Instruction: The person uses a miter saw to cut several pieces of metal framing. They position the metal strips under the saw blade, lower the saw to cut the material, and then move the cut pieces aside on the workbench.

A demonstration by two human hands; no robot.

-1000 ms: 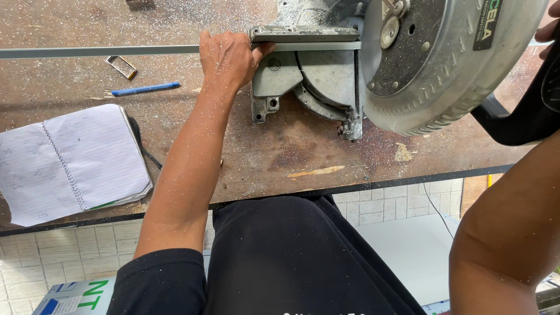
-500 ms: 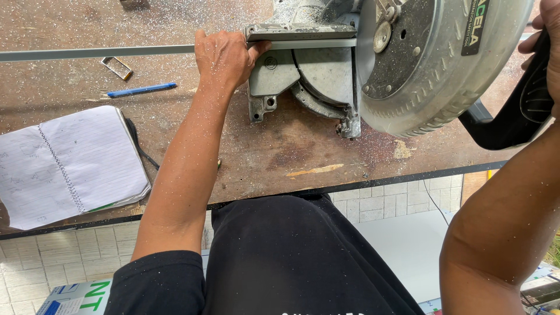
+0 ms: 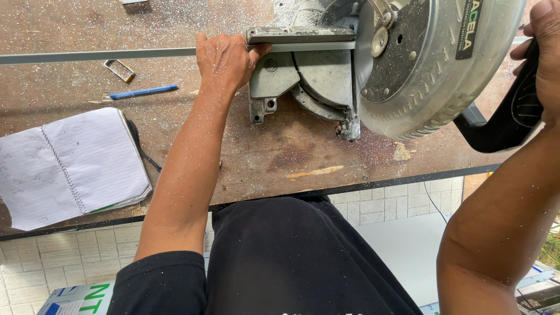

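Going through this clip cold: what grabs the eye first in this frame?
The big silver saw guard fills the upper right of the brown workbench, with the right hand on its black handle at the frame's edge. The left hand presses a long grey metal strip against the saw's base. At left lie an open spiral notebook and a blue pen.

Single head-worn view, looking steeply down, close over workbench [image 3: 175, 23] edge and lap

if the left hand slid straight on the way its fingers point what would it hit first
The left hand lies on the long metal bar, fingers pointing away across the bench. Past the bar, only dusty bench top shows up to the picture's edge; the way looks free.
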